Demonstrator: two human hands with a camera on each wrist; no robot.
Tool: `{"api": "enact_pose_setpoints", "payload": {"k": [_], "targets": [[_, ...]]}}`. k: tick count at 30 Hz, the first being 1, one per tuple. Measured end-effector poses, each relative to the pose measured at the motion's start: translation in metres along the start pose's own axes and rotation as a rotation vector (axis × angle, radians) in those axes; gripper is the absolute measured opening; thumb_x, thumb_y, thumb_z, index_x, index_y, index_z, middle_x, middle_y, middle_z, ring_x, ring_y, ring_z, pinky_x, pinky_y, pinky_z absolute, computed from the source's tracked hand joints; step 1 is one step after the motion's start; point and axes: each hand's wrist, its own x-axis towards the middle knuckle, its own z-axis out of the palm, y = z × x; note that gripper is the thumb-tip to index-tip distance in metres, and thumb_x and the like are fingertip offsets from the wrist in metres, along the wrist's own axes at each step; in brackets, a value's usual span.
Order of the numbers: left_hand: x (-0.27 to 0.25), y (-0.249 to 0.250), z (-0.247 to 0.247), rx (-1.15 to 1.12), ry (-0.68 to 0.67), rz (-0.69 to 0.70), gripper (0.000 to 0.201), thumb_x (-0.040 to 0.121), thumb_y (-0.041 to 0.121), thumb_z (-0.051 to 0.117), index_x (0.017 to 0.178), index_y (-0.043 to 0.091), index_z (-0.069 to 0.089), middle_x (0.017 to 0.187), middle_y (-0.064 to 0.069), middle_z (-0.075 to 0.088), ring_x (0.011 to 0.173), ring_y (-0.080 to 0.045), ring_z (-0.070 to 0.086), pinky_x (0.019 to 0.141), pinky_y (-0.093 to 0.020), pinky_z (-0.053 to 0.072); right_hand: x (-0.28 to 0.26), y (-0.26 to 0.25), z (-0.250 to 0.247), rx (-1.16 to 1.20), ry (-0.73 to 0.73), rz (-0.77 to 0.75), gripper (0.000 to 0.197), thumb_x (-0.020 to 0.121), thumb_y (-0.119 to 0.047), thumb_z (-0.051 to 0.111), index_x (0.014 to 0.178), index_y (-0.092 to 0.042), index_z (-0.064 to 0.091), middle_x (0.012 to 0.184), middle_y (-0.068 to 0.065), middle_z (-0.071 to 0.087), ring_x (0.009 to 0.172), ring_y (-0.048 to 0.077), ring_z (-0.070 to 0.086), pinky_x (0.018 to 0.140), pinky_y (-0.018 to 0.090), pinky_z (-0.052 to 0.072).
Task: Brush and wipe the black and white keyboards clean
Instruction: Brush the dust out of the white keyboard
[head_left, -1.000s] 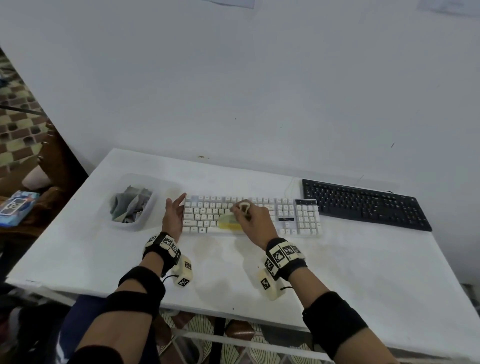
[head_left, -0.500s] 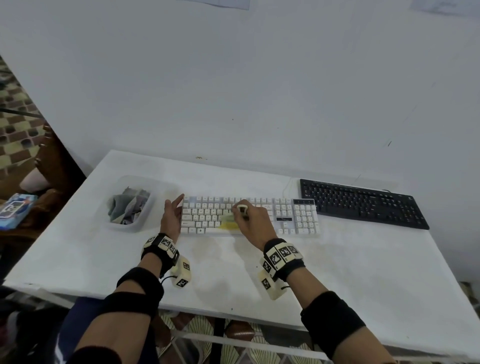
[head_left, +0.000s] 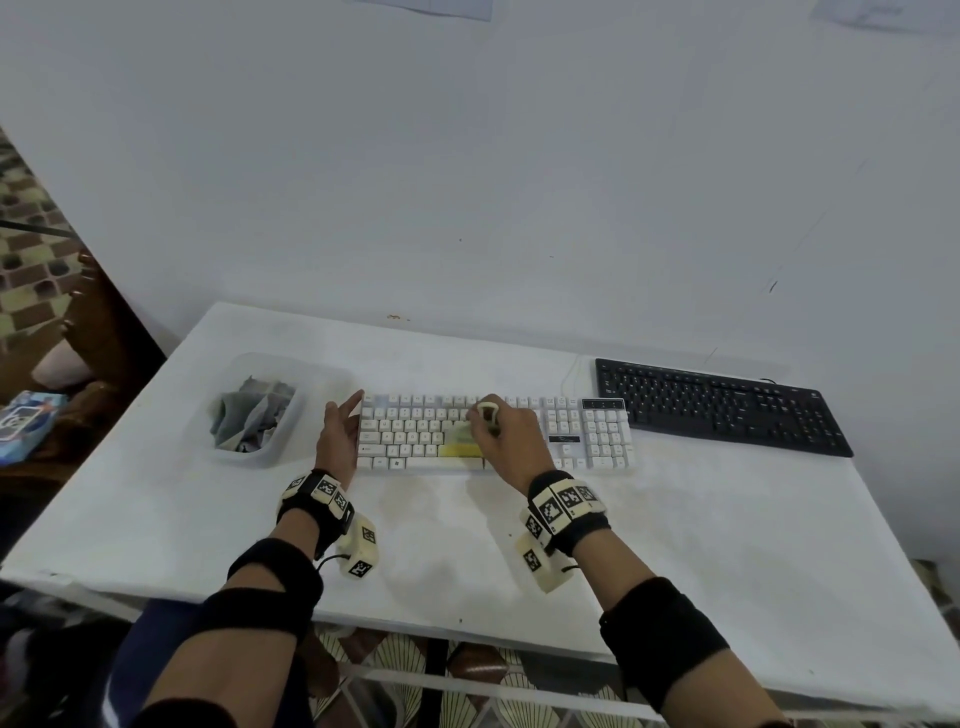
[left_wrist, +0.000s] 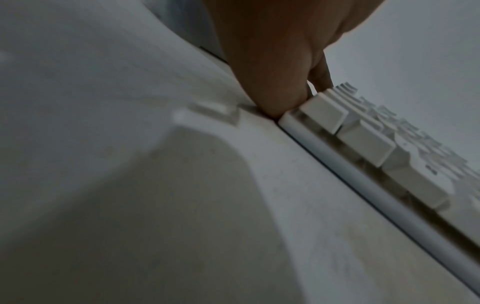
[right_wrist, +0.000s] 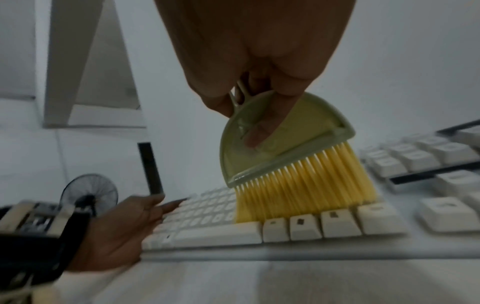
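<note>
While its yellow bristles splay across the lower key rows, we see the small brush (right_wrist: 291, 156) at work on the white keyboard (head_left: 498, 434), mid-surface. Our right hand (head_left: 511, 436) pinches its green plastic back, fingers curled round the thin looped handle: a light, stiff tool with soft bristles, best held right there. Our left hand (head_left: 340, 436), fingers straight, braces the light keyboard's left end. To the right lies the black keyboard (head_left: 722, 405); to the left, a clear tub (head_left: 280, 447) of cloths (head_left: 254, 415).
</note>
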Motion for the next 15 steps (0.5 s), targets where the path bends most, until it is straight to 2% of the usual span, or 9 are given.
{"api": "enact_pose_setpoints", "payload": {"k": [3, 6, 8, 10, 12, 14, 15], "targets": [[0.000, 0.000, -0.001, 0.000, -0.002, 0.009, 0.058, 0.113, 0.045, 0.015, 0.148, 0.014, 0.050, 0.115, -0.014, 0.067, 0.101, -0.020, 0.066, 0.084, -0.037, 0.052, 0.000, 0.013, -0.020, -0.026, 0.044, 0.051, 0.022, 0.103, -0.031, 0.055, 0.091, -0.014, 0.064, 0.068, -0.002, 0.066, 0.056, 0.008, 0.057, 0.053, 0.021, 0.045], [0.002, 0.000, -0.001, 0.000, -0.001, 0.006, 0.059, 0.113, 0.044, 0.016, 0.149, 0.013, 0.049, 0.114, -0.013, 0.067, 0.101, -0.021, 0.066, 0.084, -0.037, 0.052, -0.001, 0.021, -0.042, 0.123, 0.144, 0.144, 0.015, 0.100, -0.025, 0.060, 0.091, -0.016, 0.068, 0.079, -0.003, 0.072, 0.074, 0.012, 0.071, 0.066, 0.027, 0.058], [0.002, -0.001, -0.002, 0.005, 0.001, 0.005, 0.059, 0.113, 0.045, 0.016, 0.150, 0.013, 0.049, 0.121, -0.018, 0.065, 0.100, -0.022, 0.066, 0.083, -0.038, 0.052, -0.003, 0.024, -0.050, 0.189, 0.178, 0.164, 0.013, 0.098, -0.021, 0.061, 0.090, -0.015, 0.070, 0.081, -0.002, 0.073, 0.077, 0.013, 0.073, 0.069, 0.030, 0.060], [0.004, -0.002, -0.003, 0.007, 0.000, 0.006, 0.059, 0.113, 0.045, 0.016, 0.150, 0.013, 0.049, 0.126, -0.020, 0.062, 0.101, -0.022, 0.066, 0.083, -0.038, 0.052, -0.008, 0.029, -0.051, 0.141, 0.128, 0.133, 0.013, 0.098, -0.021, 0.062, 0.091, -0.013, 0.069, 0.078, -0.003, 0.072, 0.071, 0.009, 0.070, 0.066, 0.027, 0.058], [0.005, -0.004, -0.003, 0.011, -0.008, 0.008, 0.059, 0.113, 0.045, 0.015, 0.150, 0.014, 0.048, 0.129, -0.021, 0.060, 0.102, -0.022, 0.066, 0.087, -0.039, 0.052, -0.017, 0.038, -0.052, 0.042, 0.076, 0.069, 0.010, 0.099, -0.020, 0.062, 0.092, -0.016, 0.067, 0.073, -0.004, 0.069, 0.063, 0.006, 0.064, 0.060, 0.019, 0.051], [0.006, -0.004, -0.003, 0.010, -0.010, 0.010, 0.058, 0.113, 0.045, 0.015, 0.150, 0.014, 0.048, 0.130, -0.021, 0.060, 0.103, -0.021, 0.065, 0.093, -0.042, 0.051, -0.024, 0.045, -0.058, -0.004, 0.086, 0.049, 0.008, 0.098, -0.016, 0.061, 0.092, -0.015, 0.065, 0.067, -0.008, 0.064, 0.059, 0.003, 0.061, 0.055, 0.011, 0.043], [0.006, -0.004, -0.003, 0.013, -0.008, 0.012, 0.058, 0.113, 0.044, 0.015, 0.150, 0.014, 0.048, 0.129, -0.020, 0.060, 0.103, -0.021, 0.066, 0.097, -0.043, 0.050, -0.026, 0.047, -0.061, -0.023, 0.112, 0.053, 0.009, 0.098, -0.015, 0.061, 0.090, -0.014, 0.065, 0.064, -0.011, 0.062, 0.058, 0.001, 0.060, 0.052, 0.011, 0.041]]}}
